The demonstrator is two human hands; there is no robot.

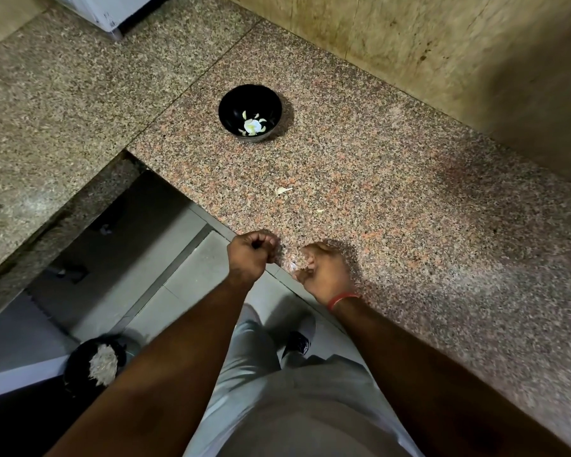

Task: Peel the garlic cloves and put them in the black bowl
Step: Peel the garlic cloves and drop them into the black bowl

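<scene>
Both hands sit at the near edge of the surface (409, 199), close together but apart. My left hand (252, 255) is curled into a loose fist over the edge; whether it holds anything I cannot tell. My right hand (323, 272), with a red band (343, 300) at the wrist, is also curled, fingertips drawn in toward the thumb; something pale may be pinched there, but blur hides it, so I cannot tell that either. The bowl (250, 113) stands well away at the far centre, holding a few pale cloves (253, 125). One loose clove (283, 190) lies on the surface between bowl and hands, with a small scrap (320, 211) just right of it, nearer me. A dark bin (94, 364) sits on the floor at near left, pale waste inside. My reading: I am mid-peel, or about to fetch the loose clove. To do it well, work over the surface and not over the edge, since a dropped clove would go to the floor. Nip the root end with a thumbnail, split the skin lengthwise, roll it off in one piece. Check that no papery bits cling before dropping it in. Lower the clove into the bowl, don't toss. Skins should go to the bin, never the bowl.
</scene>
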